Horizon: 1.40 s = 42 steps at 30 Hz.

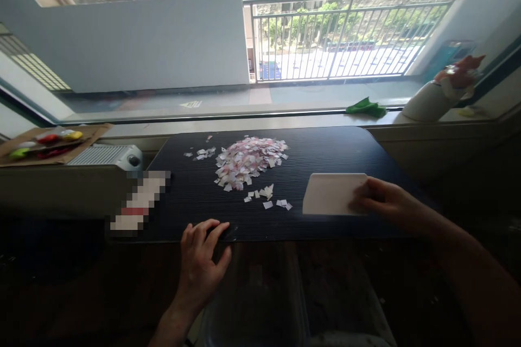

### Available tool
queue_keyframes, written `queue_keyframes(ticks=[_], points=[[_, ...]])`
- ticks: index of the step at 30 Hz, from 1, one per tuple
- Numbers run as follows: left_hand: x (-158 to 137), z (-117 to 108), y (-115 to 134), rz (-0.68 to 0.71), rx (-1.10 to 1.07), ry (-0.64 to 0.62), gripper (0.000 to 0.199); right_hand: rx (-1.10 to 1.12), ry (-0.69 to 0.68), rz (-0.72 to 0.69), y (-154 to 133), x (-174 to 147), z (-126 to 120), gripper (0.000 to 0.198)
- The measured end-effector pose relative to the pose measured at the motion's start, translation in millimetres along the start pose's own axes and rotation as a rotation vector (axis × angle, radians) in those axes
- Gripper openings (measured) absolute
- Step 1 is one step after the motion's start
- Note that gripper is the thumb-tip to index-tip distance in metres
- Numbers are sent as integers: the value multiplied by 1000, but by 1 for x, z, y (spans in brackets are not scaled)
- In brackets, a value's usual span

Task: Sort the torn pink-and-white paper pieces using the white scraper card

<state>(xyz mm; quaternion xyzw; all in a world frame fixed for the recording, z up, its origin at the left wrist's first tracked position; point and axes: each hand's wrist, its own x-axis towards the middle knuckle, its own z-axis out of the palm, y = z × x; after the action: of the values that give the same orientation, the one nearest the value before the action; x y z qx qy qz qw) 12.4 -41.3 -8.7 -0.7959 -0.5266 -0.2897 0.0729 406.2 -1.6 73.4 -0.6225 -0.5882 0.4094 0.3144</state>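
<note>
One heap of paper scraps [250, 160] is spread on the dark desk [329, 149], its pieces overlapping too much to be counted. Right of the heap and nearer the desk's front edge, one white card [328, 194] is held by the right hand [378, 195], its far-right end pinched between thumb and fingers. In front of the heap and to its left, the left hand [201, 255] is placed at the desk's edge, fingers loosely bent and spread, thumb apart; nothing is seen to be gripped, though whether the faint clear glint by the fingertips is touched cannot be told.

Scattering is judged the main risk: the scraps are light and thin, and could be blown about by a draught or by a brisk movement of the card. Pieces could also be pushed off the front edge if too much force is used — and the card, gripped at one end only, could be bent or twisted.

By count, roughly nine loose scraps [267, 191] are seen in front of the heap, and one further cluster [205, 153] is found left of it, partly overlapped. One pixelated object [140, 203] is laid farther left — its nature cannot be told. Beyond the heap, to the right, one green cloth [366, 108] is left on the sill [301, 124].
</note>
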Motion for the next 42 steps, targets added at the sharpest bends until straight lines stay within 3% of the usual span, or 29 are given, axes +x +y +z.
queue_keyframes(ticks=[2,6,16,21,23,26,32,42], points=[[0,0,2,-13,-1,-8,33,-29,53,-71,-3,16,18,32],[0,0,3,-43,-13,-22,32,-142,26,-151,-6,29,35,22],[-1,1,1,-15,-11,-18,33,-74,37,-76,4,15,10,26],[-1,1,0,-5,-4,-14,33,6,-151,7,14,16,1,22],[-1,1,0,1,-2,-17,34,12,-147,11,14,16,-1,22],[-1,1,-2,9,9,-11,33,32,-98,-31,9,25,7,24],[0,0,-2,14,10,-7,33,-24,-189,-81,5,42,29,20],[0,1,-3,15,3,-5,33,-44,-280,58,10,9,-3,23]])
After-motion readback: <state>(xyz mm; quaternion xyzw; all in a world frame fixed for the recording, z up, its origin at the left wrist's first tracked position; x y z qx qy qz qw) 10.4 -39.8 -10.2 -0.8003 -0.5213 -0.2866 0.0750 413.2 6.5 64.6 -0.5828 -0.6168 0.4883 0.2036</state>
